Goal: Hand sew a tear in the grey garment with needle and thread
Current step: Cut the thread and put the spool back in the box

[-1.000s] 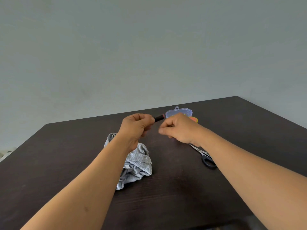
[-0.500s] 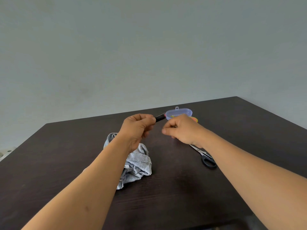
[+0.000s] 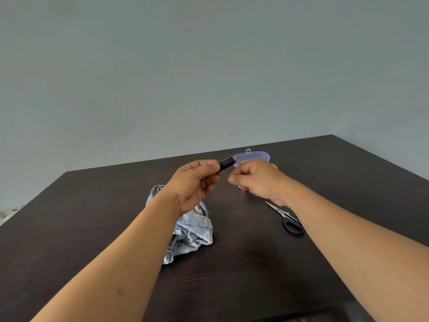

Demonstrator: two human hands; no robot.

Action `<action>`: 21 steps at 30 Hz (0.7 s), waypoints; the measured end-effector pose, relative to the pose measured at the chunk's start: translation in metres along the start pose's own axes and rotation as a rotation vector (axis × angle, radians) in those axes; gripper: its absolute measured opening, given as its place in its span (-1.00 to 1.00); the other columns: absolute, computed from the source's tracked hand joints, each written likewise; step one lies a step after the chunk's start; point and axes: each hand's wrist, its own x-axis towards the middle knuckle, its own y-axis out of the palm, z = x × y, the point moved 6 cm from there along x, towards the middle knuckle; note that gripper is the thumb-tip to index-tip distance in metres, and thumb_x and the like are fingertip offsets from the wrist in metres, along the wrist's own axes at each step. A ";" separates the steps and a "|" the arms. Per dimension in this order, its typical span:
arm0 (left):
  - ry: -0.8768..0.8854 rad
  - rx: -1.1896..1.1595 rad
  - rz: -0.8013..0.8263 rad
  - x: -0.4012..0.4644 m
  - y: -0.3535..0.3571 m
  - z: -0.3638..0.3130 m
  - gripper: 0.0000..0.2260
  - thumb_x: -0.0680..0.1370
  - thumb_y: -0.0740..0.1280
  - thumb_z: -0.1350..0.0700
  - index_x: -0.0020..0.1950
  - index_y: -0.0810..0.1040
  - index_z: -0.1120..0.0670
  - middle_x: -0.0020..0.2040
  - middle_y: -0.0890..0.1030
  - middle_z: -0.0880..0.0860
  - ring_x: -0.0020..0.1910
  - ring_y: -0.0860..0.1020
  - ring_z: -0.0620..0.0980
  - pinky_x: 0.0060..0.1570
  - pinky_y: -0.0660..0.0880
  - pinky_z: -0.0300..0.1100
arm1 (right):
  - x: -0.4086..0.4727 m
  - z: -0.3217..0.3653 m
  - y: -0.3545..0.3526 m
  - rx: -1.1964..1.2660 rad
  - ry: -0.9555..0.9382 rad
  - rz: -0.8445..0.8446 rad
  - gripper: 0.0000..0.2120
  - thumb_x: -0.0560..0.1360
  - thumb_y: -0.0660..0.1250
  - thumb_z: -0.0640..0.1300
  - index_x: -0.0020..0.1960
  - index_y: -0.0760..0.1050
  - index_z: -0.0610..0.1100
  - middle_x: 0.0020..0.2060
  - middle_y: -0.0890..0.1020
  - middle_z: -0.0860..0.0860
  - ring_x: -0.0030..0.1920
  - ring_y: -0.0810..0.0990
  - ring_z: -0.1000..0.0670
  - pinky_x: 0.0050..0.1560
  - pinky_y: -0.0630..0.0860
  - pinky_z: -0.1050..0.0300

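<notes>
My left hand [image 3: 196,182] is raised above the table and grips a black thread spool [image 3: 227,163] that sticks out past its fingertips. My right hand [image 3: 256,180] hovers just right of the spool with thumb and forefinger pinched together; whether a thread end sits between them is too fine to see. The crumpled grey garment [image 3: 193,231] lies on the dark table [image 3: 255,263] under my left wrist, partly hidden by it. No needle is visible.
A clear plastic sewing box [image 3: 253,156] with its lid up stands behind my hands. Black-handled scissors [image 3: 286,219] lie to the right, blades pointing away and left. A plain grey wall rises beyond the table's far edge.
Both hands stay close together; my right hand has drifted slightly right and away from the spool. The garment, box and scissors have not moved.
</notes>
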 end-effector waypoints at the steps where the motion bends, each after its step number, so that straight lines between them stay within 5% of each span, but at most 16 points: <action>1: 0.015 0.010 -0.048 0.002 -0.002 0.000 -0.90 0.53 0.42 0.26 -0.14 0.62 0.08 -0.26 0.64 0.03 -0.37 0.57 -0.13 -0.37 0.45 -0.26 | -0.004 0.003 0.004 -0.027 -0.007 0.012 -0.92 0.51 0.44 -0.04 -0.15 0.67 -0.01 -0.43 0.55 0.12 -0.37 0.47 0.21 -0.22 0.42 0.28; 5: 0.078 0.203 -0.183 0.005 -0.010 0.005 -0.90 0.48 0.47 0.30 -0.16 0.63 0.12 -0.27 0.61 0.07 -0.37 0.51 -0.08 -0.39 0.36 -0.22 | -0.005 0.016 0.003 -0.107 -0.080 0.000 -0.88 0.52 0.41 -0.06 -0.10 0.68 -0.08 -0.43 0.54 0.13 -0.39 0.45 0.20 -0.39 0.34 0.46; 9: 0.083 0.262 -0.196 0.005 -0.012 0.007 -0.91 0.48 0.48 0.30 -0.12 0.64 0.13 -0.26 0.61 0.07 -0.32 0.53 -0.05 -0.35 0.38 -0.22 | 0.003 0.022 -0.006 -0.144 -0.175 -0.090 -0.87 0.48 0.44 -0.09 -0.25 0.60 -0.01 -0.49 0.55 0.15 -0.40 0.52 0.14 -0.20 0.46 0.24; 11: 0.082 0.298 -0.171 0.006 -0.009 0.008 -0.90 0.48 0.47 0.30 -0.11 0.64 0.12 -0.25 0.61 0.06 -0.29 0.53 -0.05 -0.35 0.39 -0.22 | 0.005 0.019 -0.009 -0.204 -0.203 -0.136 -0.94 0.45 0.47 -0.05 -0.13 0.59 0.04 -0.30 0.59 0.12 -0.31 0.56 0.10 -0.10 0.51 0.16; 13: 0.081 0.320 -0.148 0.008 -0.006 0.010 -0.90 0.48 0.48 0.29 -0.10 0.64 0.11 -0.25 0.62 0.05 -0.28 0.53 -0.04 -0.35 0.38 -0.22 | 0.005 0.014 -0.008 -0.261 -0.196 -0.105 -0.81 0.47 0.46 -0.04 0.08 0.59 0.06 -0.14 0.56 0.13 -0.19 0.56 0.12 -0.03 0.49 0.19; 21: 0.066 0.406 -0.095 0.026 0.013 0.028 -0.87 0.47 0.47 0.34 -0.08 0.65 0.12 -0.25 0.65 0.07 -0.29 0.57 -0.05 -0.32 0.46 -0.23 | 0.010 -0.025 -0.022 -0.326 -0.053 -0.044 -0.77 0.52 0.39 -0.01 0.17 0.63 0.10 -0.20 0.62 0.17 -0.06 0.55 0.14 -0.11 0.40 0.33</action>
